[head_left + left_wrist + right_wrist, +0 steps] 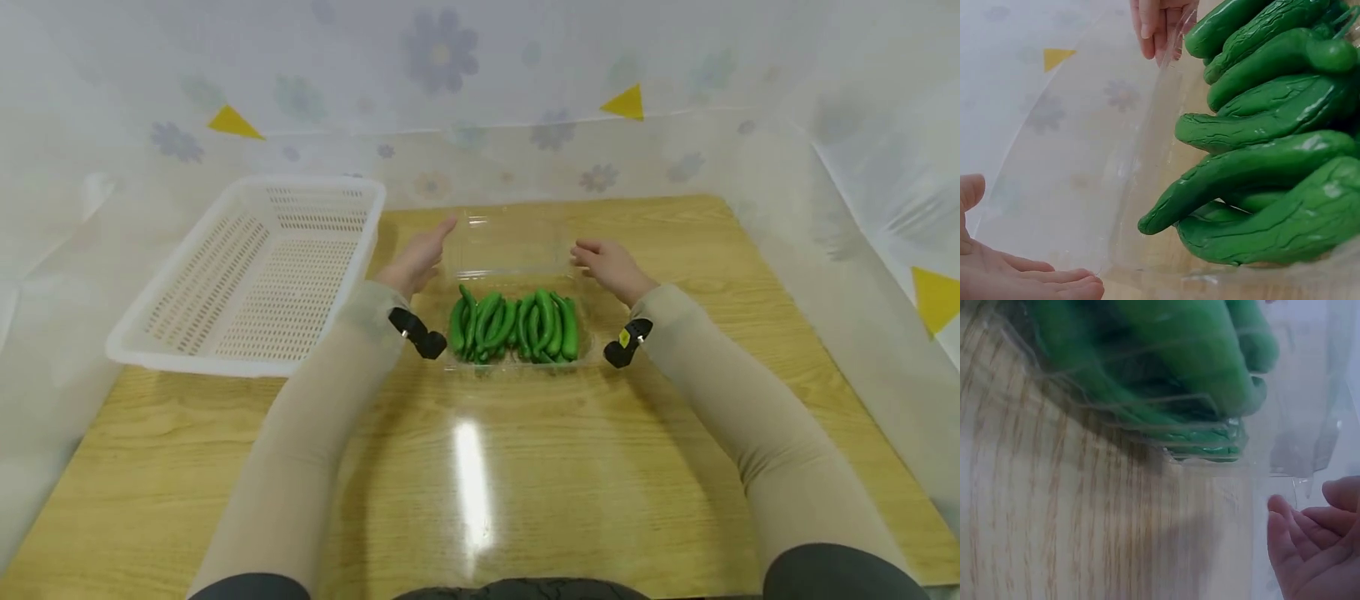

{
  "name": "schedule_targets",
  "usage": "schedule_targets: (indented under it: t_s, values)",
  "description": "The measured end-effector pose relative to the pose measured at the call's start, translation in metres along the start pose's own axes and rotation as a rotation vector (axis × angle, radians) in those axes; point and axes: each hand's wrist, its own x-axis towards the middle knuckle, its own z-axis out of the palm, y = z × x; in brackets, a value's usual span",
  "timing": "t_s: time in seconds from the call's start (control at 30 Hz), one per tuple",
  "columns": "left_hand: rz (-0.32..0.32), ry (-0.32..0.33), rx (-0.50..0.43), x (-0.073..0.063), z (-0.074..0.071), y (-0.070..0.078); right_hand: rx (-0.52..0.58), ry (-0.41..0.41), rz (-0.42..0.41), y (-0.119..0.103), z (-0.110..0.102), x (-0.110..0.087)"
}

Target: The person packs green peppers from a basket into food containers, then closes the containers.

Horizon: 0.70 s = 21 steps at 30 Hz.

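Observation:
A clear plastic clamshell box (588,337) lies on the table with two side-by-side bunches of green peppers (551,325) in its base. Its transparent lid (513,242) is folded back on the far side. My left hand (420,257) is at the lid's left edge, thumb raised and fingers extended; in the left wrist view the fingertips come close to the plastic, and contact is hard to tell. At the lid's right side is my right hand (611,268). Its fingers are slightly bent with nothing between them in the right wrist view (1322,550).
A white perforated plastic basket (247,367) stands to the left, near my left forearm. The wooden table (600,467) extends in front of the box and to its right. Pale flowered sheeting (480,158) with yellow triangles borders the back and sides.

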Motion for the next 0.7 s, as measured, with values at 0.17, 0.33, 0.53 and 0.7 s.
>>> schedule_targets:
  t_s: [0.17,0.33,0.53,0.7]
  values:
    - [0.036,-0.022,-0.065,-0.002,-0.002,0.003,0.010,0.067,-0.037,0.001,0.001,0.000]
    - [0.078,-0.011,-0.059,-0.004,-0.003,0.004,0.041,0.107,-0.056,0.000,0.002,0.000]
    - [0.124,-0.003,-0.013,-0.010,-0.003,0.004,0.063,0.125,-0.077,-0.003,0.002,-0.004]
    - [0.149,-0.012,0.041,-0.013,-0.003,0.005,0.100,0.116,-0.085,-0.004,0.001,-0.006]
